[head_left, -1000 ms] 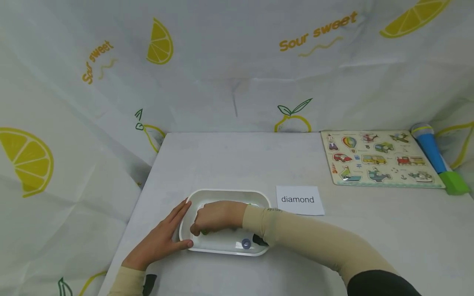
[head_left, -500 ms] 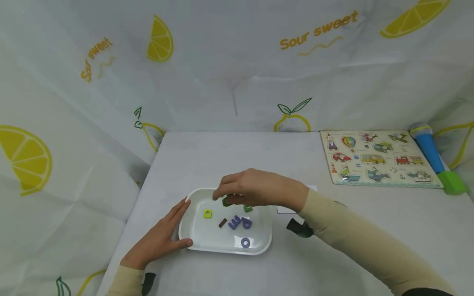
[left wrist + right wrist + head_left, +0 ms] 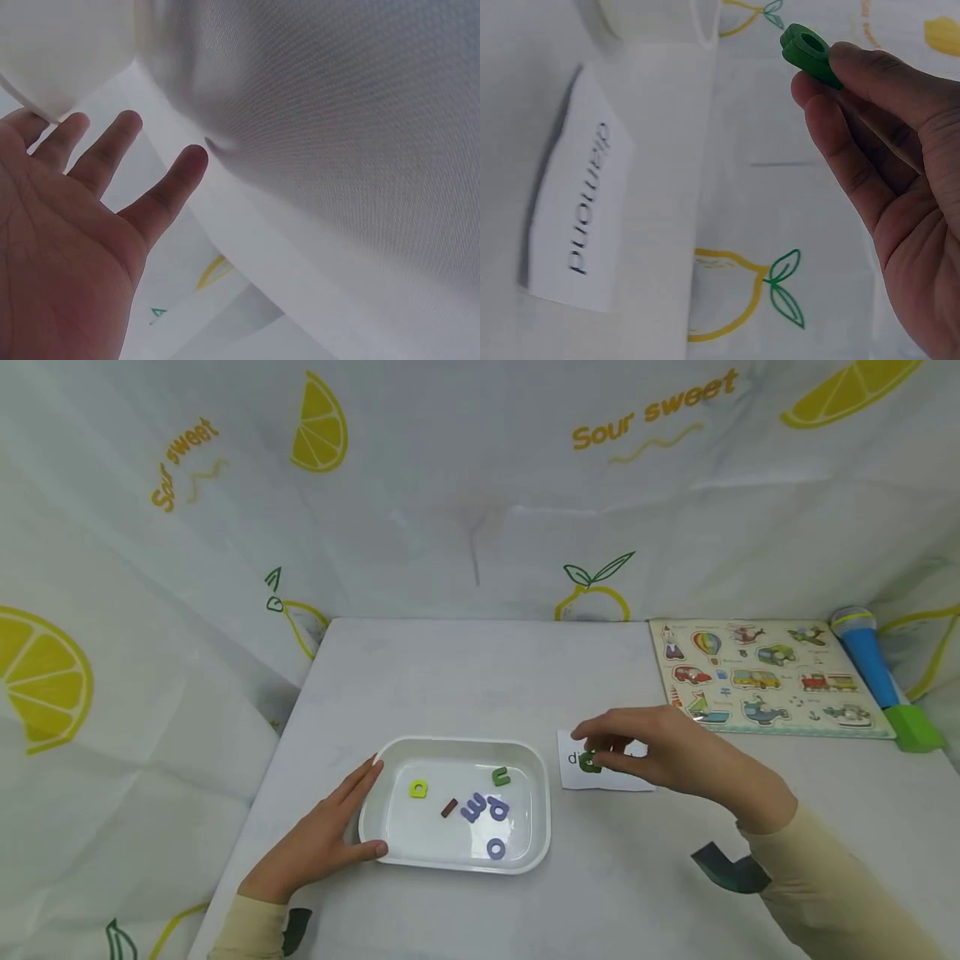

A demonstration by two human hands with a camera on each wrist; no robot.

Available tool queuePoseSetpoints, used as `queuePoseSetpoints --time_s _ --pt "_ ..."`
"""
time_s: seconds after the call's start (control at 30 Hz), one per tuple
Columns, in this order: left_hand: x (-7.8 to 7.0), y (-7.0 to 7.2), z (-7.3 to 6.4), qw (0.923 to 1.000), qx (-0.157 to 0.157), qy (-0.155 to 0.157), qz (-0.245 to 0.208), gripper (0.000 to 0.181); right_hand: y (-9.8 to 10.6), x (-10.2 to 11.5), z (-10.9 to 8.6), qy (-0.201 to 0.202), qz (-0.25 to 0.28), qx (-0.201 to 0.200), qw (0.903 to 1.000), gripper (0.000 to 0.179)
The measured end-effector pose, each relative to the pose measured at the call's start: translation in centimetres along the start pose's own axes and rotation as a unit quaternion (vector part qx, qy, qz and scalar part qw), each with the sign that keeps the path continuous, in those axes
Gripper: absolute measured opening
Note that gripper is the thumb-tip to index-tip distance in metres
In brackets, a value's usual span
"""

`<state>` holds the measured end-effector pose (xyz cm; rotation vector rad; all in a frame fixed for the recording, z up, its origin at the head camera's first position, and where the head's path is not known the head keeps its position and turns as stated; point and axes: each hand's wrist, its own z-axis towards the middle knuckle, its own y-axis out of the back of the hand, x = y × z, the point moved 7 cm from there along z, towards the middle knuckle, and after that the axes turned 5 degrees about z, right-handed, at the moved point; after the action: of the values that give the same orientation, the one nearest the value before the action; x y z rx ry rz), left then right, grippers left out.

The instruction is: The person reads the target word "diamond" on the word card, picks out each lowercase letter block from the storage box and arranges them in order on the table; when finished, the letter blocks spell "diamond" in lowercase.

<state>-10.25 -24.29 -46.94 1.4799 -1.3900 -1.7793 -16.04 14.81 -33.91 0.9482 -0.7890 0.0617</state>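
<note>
The right hand (image 3: pixel 667 756) has moved from above the white tray (image 3: pixel 420 835) to above the card (image 3: pixel 600 782), and it has brought the green letter (image 3: pixel 808 54) there. Thumb and bent fingers pinch this letter, which is lifted over the card and covers, together with the fingers, most of the word "diamond". The left hand (image 3: pixel 318 839) has stayed at the tray's left side, fingers straight and spread, only touching the rim. In the tray lie a yellow letter (image 3: pixel 412 789), a brown stick (image 3: pixel 449 808), three purple letters (image 3: pixel 473 807) and another green piece (image 3: pixel 496 777). Behind the right hand, which hides its near left corner, is the puzzle board (image 3: pixel 765 681); the toy microphone (image 3: pixel 870 656) lies along its right edge.
</note>
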Motion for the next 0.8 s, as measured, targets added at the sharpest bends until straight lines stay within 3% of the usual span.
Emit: queuePoseSetpoints --time_s 0.17,0.3,0.43,0.63,0.8 --pt "0.0 0.2 0.1 1.0 0.001 0.003 0.001 0.108 -3.2 -2.2 -2.6 -0.049 0.026 0.013 0.9984 0.051" --pt "0.0 0.3 0.2 1.0 -0.003 0.002 0.0 0.107 -6.8 -3.7 -3.5 -0.104 0.044 0.046 0.9926 0.041" --pt "0.1 0.0 0.3 1.0 0.002 0.004 -0.008 0.107 -9.9 -4.7 -4.0 -0.143 0.022 0.075 0.9867 0.032" --pt "0.1 -0.3 0.2 0.9998 0.01 0.006 -0.015 0.108 -10.3 -5.0 -4.6 -0.163 -0.026 0.04 0.9854 0.036" --pt "0.1 -0.2 0.2 0.9999 0.009 0.008 -0.012 0.108 -10.9 -5.0 -5.1 -0.179 -0.018 0.054 0.9823 0.039"
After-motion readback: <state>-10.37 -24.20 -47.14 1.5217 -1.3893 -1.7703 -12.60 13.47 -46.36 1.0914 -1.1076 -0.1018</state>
